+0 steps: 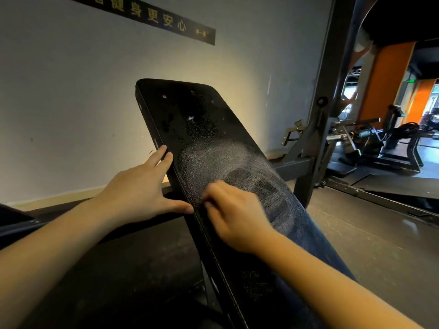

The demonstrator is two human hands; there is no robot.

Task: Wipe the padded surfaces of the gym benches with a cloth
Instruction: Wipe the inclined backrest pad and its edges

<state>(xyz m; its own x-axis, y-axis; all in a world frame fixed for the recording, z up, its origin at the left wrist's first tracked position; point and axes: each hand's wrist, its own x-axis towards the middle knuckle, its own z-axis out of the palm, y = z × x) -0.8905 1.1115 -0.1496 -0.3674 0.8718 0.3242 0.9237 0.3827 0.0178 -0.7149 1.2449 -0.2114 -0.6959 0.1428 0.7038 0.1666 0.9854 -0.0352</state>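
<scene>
Black vinyl of the tilted bench pad (213,129) is judged firm, fixed and slick where a whitish smear (225,160) is spread mid-pad. Its left edge is braced by the left hand (140,188), fingers straight. The right hand (235,214) is curled on the pad beside it, blurred, with no cloth seen, so its grip cannot be told.

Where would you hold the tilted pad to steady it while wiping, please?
Take the pad by its long left edge, coming from the left. The slab tilts upward and that thin edge is exposed, while the frame stands to the right. The left hand lies there, fingers along the side, leaving the face to the right hand.
</scene>
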